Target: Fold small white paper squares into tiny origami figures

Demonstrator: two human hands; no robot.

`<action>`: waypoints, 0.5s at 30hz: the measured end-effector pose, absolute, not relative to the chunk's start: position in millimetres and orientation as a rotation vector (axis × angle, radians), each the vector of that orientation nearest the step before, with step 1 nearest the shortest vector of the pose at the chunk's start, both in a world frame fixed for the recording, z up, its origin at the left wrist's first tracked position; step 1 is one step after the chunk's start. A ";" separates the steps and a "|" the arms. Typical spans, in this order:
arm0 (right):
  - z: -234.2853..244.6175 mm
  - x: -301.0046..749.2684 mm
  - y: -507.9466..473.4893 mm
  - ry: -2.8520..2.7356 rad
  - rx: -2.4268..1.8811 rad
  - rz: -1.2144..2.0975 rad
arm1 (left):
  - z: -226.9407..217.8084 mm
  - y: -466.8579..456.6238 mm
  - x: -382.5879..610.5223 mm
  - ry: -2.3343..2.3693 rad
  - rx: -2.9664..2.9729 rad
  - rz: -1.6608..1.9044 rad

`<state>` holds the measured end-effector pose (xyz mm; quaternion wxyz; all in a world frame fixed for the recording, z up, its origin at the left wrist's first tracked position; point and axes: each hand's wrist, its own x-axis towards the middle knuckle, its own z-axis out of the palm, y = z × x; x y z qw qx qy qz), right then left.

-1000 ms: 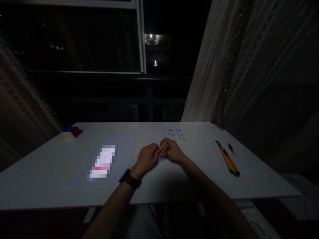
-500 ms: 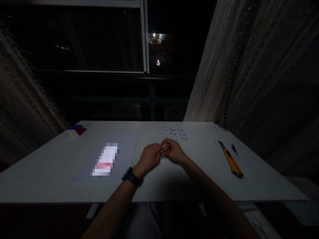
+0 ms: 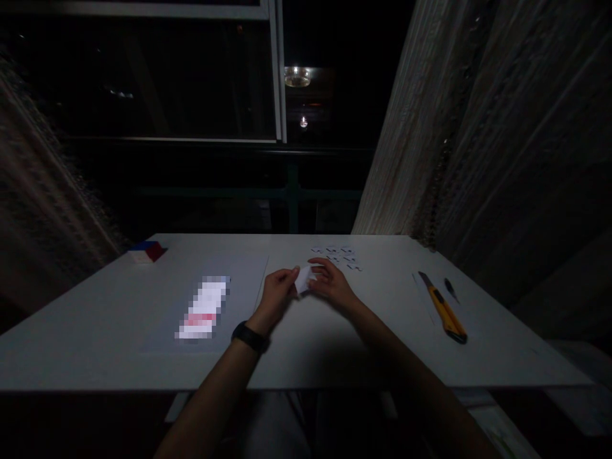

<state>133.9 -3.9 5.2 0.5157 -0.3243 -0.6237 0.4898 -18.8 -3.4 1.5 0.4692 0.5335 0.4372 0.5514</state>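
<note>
A small white piece of paper [image 3: 303,279], apparently folded, is held just above the table's middle. My left hand [image 3: 277,294], with a dark watch on its wrist, is closed on the paper's left side, thumb on top. My right hand [image 3: 336,285] has its thumb and fingertips at the paper's right edge, while its index finger is lifted away. Just beyond the right hand lie several small white paper pieces with dark marks [image 3: 332,250], set out in rows on the white table [image 3: 306,357].
A yellow box cutter [image 3: 447,312] lies at right, beside a small dark pointed object [image 3: 451,290]. At left, a lit phone [image 3: 203,309], its screen blurred, rests on a pale sheet [image 3: 248,299]. A blue, red and white block [image 3: 146,252] stands at the far left. Curtains [image 3: 396,127] hang beyond.
My hands have moved apart from their tight clasp, and the white paper now shows between them. The right fingers have spread. One marked piece near the hands is no longer visible.
</note>
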 end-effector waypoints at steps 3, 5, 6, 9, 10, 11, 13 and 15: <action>-1.9 131.0 -1.2 -1.455 -0.758 1.188 | 2.4 -5.1 -17.6 1.008 1.127 1.337; -5.8 130.8 1.4 -1.412 -0.768 1.156 | 4.3 -7.4 -17.0 1.001 1.073 1.308; -7.0 131.3 2.5 -1.399 -0.790 1.126 | 5.4 -8.5 -16.9 1.001 1.064 1.289; -7.1 134.7 4.5 -1.420 -0.892 1.050 | 8.0 -11.1 -17.2 1.008 1.081 1.229; -6.6 136.3 4.8 -1.442 -0.919 1.037 | 8.5 -11.5 -17.4 1.015 1.094 1.206; -6.0 137.9 5.0 -1.468 -0.933 1.028 | 8.9 -11.9 -17.6 1.019 1.106 1.180; -5.1 141.0 5.4 -1.516 -0.932 1.007 | 9.3 -12.3 -18.0 1.008 1.116 1.130; -4.6 143.3 5.5 -1.559 -0.910 0.980 | 9.4 -12.4 -18.4 0.982 1.108 1.104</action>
